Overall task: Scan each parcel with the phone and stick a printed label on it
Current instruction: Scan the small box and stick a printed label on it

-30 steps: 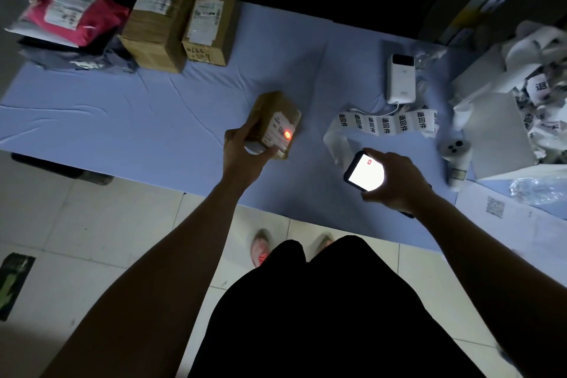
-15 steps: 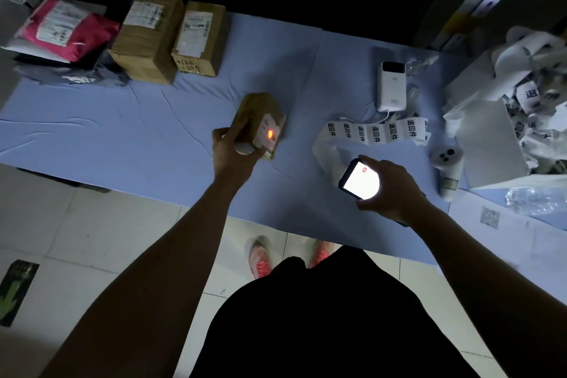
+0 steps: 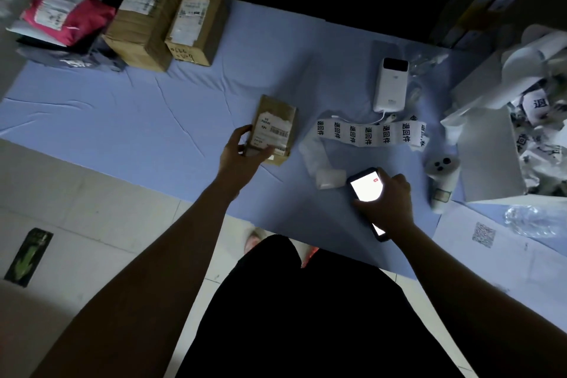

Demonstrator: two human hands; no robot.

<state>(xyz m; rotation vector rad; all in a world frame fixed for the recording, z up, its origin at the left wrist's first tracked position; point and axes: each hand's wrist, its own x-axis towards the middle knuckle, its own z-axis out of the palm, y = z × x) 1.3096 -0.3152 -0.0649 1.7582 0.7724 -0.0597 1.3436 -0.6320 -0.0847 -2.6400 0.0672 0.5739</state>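
A small brown cardboard parcel [image 3: 275, 129] with a white barcode label lies flat on the blue table cover [image 3: 122, 123]. My left hand [image 3: 242, 156] grips its near left edge. My right hand [image 3: 386, 202] holds a black phone [image 3: 366, 189] with a bright white screen, low over the table's near edge. A strip of printed labels [image 3: 371, 133] with black characters runs across the table between parcel and phone, curling down to a small white roll [image 3: 329, 178].
Two brown boxes [image 3: 165, 24] and a red mailer [image 3: 66, 14] sit at the far left. A white printer [image 3: 391, 84] stands at the back right. A white handheld device [image 3: 441, 176], an open box of paper scraps [image 3: 521, 132] and a sheet with a QR code [image 3: 484, 233] lie at right.
The red scan spot on the parcel's label has gone out. My left hand has laid the parcel down flat on the cover. The phone has dropped lower and nearer me.
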